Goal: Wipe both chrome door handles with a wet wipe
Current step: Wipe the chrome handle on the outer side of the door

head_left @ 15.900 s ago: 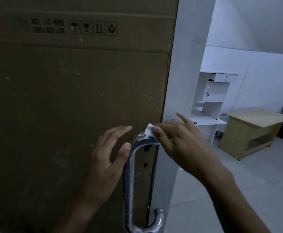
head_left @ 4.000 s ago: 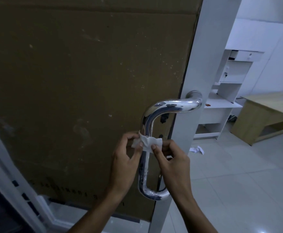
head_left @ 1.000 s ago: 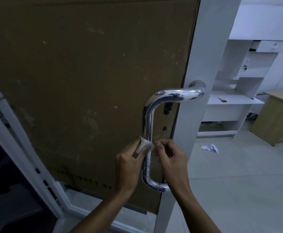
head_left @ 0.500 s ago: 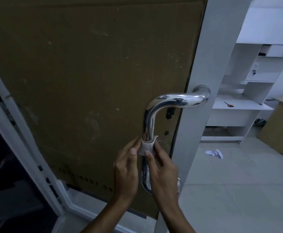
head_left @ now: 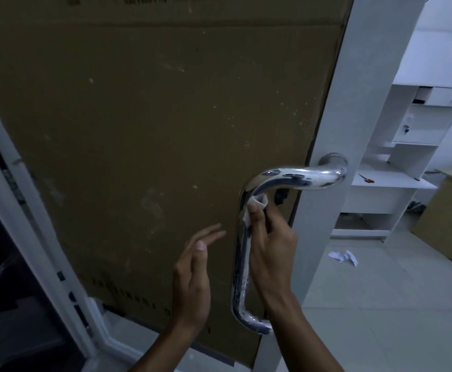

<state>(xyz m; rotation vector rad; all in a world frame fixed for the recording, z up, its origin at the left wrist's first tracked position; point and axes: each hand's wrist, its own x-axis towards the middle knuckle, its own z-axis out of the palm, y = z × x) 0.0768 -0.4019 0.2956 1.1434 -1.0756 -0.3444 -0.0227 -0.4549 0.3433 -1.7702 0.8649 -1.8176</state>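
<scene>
A curved chrome door handle (head_left: 294, 178) juts from the white door edge (head_left: 335, 130) and runs down to a lower bend near the bottom. My right hand (head_left: 270, 245) grips the upright bar just under the top bend, with a white wet wipe (head_left: 258, 201) wrapped round the bar beneath its fingers. My left hand (head_left: 195, 275) hovers to the left of the bar, fingers straight, holding nothing and clear of the handle. A second handle's round base shows behind the door edge (head_left: 332, 158).
Brown cardboard (head_left: 152, 130) covers the door face. Through the opening stand a white shelf unit (head_left: 396, 183) and a wooden table (head_left: 450, 218). Crumpled white paper (head_left: 344, 257) lies on the tiled floor. A white frame (head_left: 28, 224) runs down the left.
My left hand has let go of the wipe and moved away to the left. My right hand has slid the wipe up the bar toward the top bend.
</scene>
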